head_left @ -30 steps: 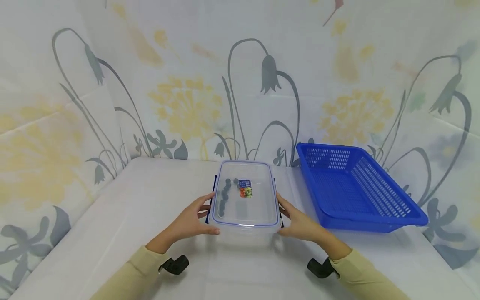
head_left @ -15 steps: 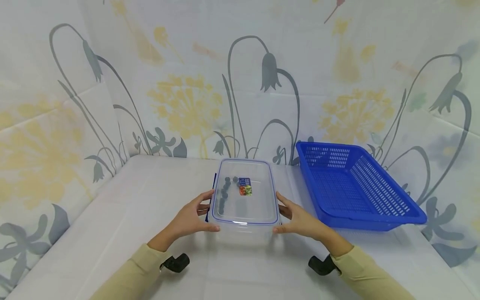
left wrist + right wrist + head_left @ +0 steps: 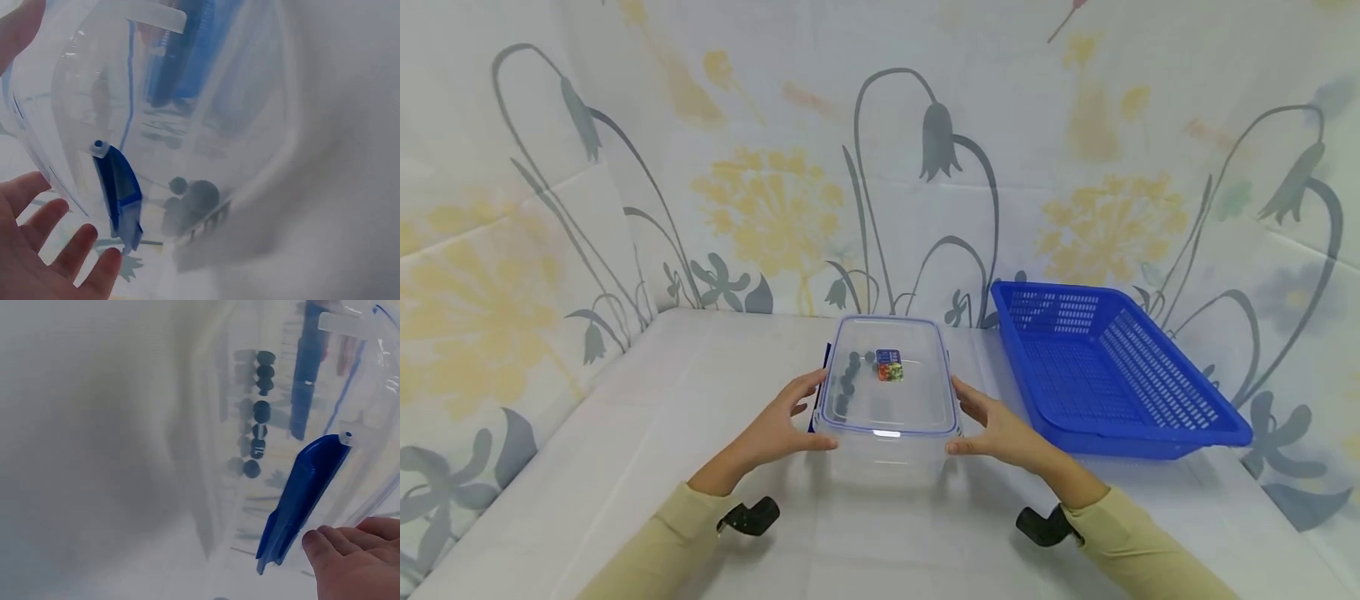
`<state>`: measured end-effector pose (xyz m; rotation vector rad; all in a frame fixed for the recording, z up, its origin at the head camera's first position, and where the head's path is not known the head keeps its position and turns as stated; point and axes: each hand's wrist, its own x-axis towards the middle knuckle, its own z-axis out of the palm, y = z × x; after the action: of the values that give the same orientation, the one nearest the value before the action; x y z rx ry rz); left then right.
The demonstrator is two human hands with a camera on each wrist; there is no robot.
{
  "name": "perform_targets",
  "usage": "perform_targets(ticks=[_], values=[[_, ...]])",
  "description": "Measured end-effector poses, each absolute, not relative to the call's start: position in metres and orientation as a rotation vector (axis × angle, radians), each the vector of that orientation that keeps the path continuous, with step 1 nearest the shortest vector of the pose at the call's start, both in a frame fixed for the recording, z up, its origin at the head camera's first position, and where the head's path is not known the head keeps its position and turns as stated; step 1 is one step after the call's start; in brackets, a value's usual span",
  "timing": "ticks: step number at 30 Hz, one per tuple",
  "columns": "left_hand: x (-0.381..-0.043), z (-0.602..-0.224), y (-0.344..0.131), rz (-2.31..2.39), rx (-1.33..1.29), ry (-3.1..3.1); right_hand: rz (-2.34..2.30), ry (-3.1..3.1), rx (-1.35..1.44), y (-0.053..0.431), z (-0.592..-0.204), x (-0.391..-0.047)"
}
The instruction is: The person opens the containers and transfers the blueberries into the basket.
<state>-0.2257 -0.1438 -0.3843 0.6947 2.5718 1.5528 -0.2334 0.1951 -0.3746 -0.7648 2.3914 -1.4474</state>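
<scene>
A clear rectangular food container (image 3: pixel 887 467) stands on the white table. Its transparent lid (image 3: pixel 917 400) has a blue seal and a fruit label, and the front edge sits slightly raised. My left hand (image 3: pixel 775 429) holds the lid's left side, thumb at the front corner. Opposite it, my right hand (image 3: pixel 1011 433) holds the right side in the same way. A blue latch (image 3: pixel 119 194) hangs loose in the left wrist view, another blue latch (image 3: pixel 303 494) in the right one. Dark round berry-like balls (image 3: pixel 262 412) show through the plastic in a row; their exact kind is unclear.
A blue perforated basket (image 3: pixel 1030 383) stands to the right, behind my right hand. White cloth covers the table (image 3: pixel 700 367). A flower-printed curtain (image 3: pixel 820 100) rises at the back and sides. Black wrist mounts (image 3: pixel 752 517) are under both wrists.
Both hands have moved up slightly, and the lid's front edge has risen with them. My right thumb has shifted left onto the front corner. The basket stays put.
</scene>
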Motion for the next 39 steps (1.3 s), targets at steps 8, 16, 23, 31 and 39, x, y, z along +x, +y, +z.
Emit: perform_targets(ticks=[8, 16, 23, 31, 39], values=[[-0.226, -0.378, -0.142, 1.558, 0.676, 2.588, -1.48, 2.35, -0.778, 0.197, -0.366, -0.233], [-0.225, -0.377, -0.142, 1.649, 0.63, 2.499, -1.508, 2.33, -0.782, 0.195, -0.364, -0.234], [-0.225, -0.379, -0.143, 1.723, 0.642, 2.428, -1.555, 2.254, -0.788, 0.195, -0.368, -0.235], [-0.227, -0.383, -0.143, 1.739, 0.707, 2.417, -1.502, 2.315, -0.787, 0.193, -0.366, -0.235], [-0.228, -0.382, -0.147, 1.707, 0.725, 2.442, -1.431, 2.377, -0.812, 0.193, -0.362, -0.235]])
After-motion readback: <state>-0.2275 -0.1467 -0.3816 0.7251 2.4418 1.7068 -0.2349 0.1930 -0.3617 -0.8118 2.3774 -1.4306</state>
